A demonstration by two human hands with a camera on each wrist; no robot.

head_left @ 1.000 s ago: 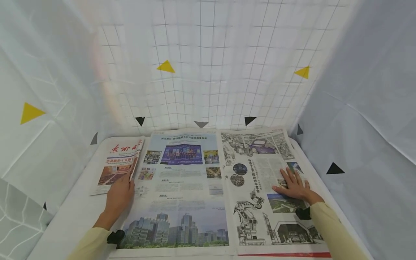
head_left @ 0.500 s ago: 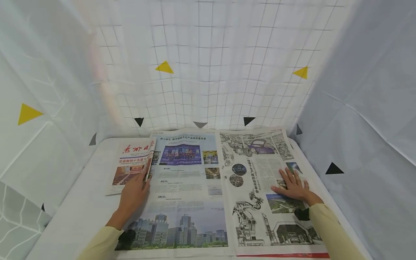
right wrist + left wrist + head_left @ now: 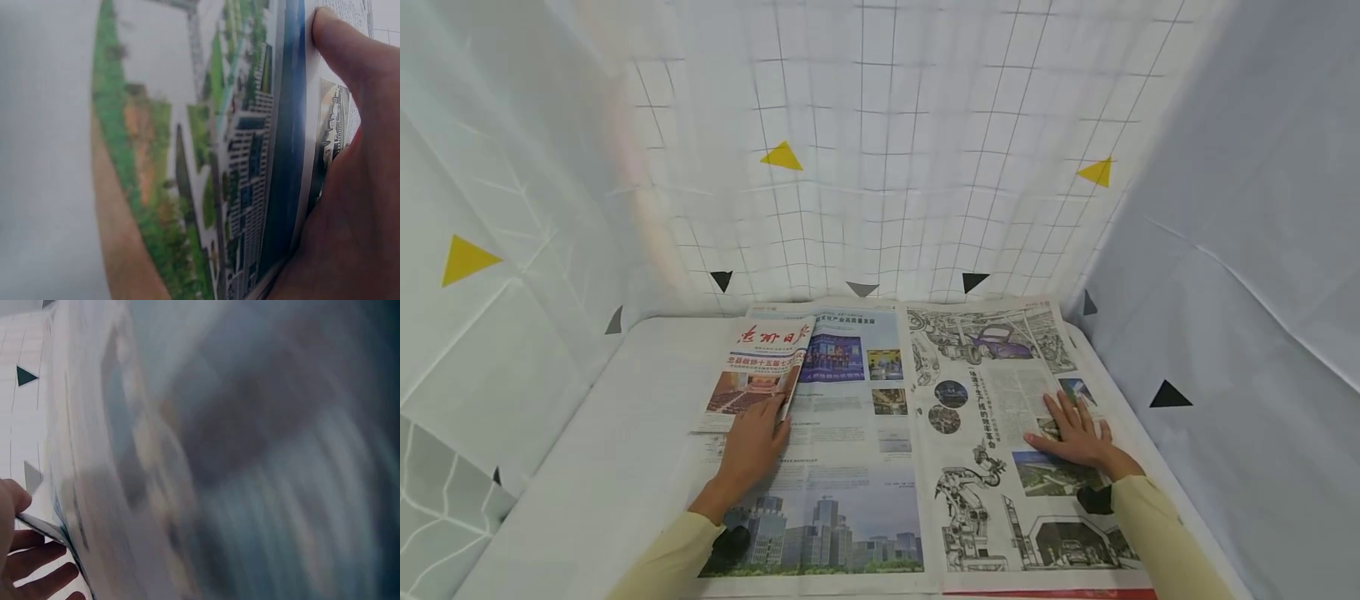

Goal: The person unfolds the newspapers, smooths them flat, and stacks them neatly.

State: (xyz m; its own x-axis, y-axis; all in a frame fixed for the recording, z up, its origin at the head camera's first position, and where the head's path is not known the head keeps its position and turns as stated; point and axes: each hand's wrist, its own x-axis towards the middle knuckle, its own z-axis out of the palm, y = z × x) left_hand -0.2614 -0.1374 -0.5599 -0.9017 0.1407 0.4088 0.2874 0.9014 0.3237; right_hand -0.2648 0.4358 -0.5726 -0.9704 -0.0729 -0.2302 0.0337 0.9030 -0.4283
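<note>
A large newspaper lies spread across the table, with a city skyline photo on its left page and line drawings on its right page. At its left side, a folded newspaper section with a red title and a hall photo overlaps the left page. My left hand grips this section by its right edge; in the left wrist view the thumb and fingers lie on either side of the paper edge. My right hand rests with spread fingers on the right page, beside a landscape photo.
The white table shows to the left of the newspapers. White sheets with yellow and black triangles form a back wall and side walls. A red strip shows under the newspaper's front edge.
My left hand has moved to the right with the folded newspaper section, which now covers part of the spread newspaper's left page. The right hand has stayed in place.
</note>
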